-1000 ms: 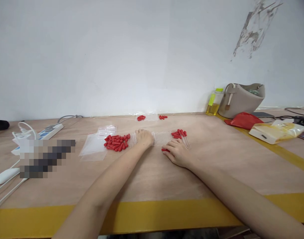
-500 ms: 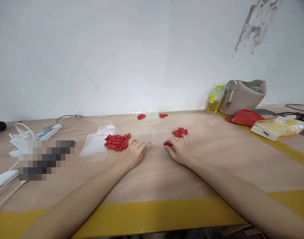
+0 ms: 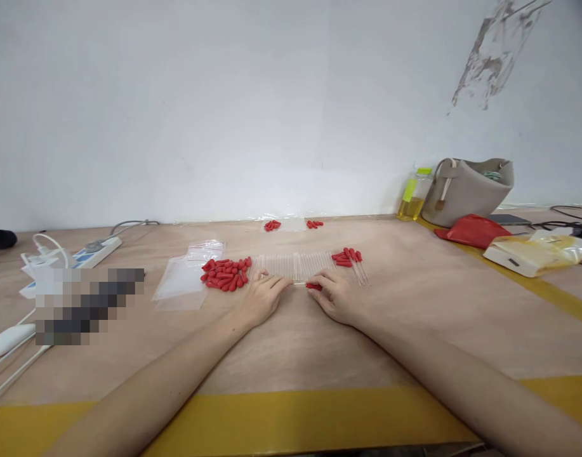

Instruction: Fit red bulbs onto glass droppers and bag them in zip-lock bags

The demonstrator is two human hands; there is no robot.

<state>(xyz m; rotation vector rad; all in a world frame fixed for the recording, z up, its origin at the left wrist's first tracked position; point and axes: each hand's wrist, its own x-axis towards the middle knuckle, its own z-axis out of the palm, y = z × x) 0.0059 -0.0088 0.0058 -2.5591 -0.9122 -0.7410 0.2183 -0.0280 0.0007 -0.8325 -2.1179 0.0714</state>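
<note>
The left hand, fingers curled, pinches a clear tube, its long axis roughly parallel to the front edge of the desk, pointing rightward at the red bulb. The right hand, partly closed, grips this bulb, aligned lengthwise; contact between tube and bulb cannot be told.

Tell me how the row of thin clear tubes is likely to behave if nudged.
The clear tubes would probably roll or fan out, as they look slender and lie loosely side by side. They seem stiff, since they lie straight, and likely light, being so thin. They may be fragile, but I can't tell glass from plastic.
</note>
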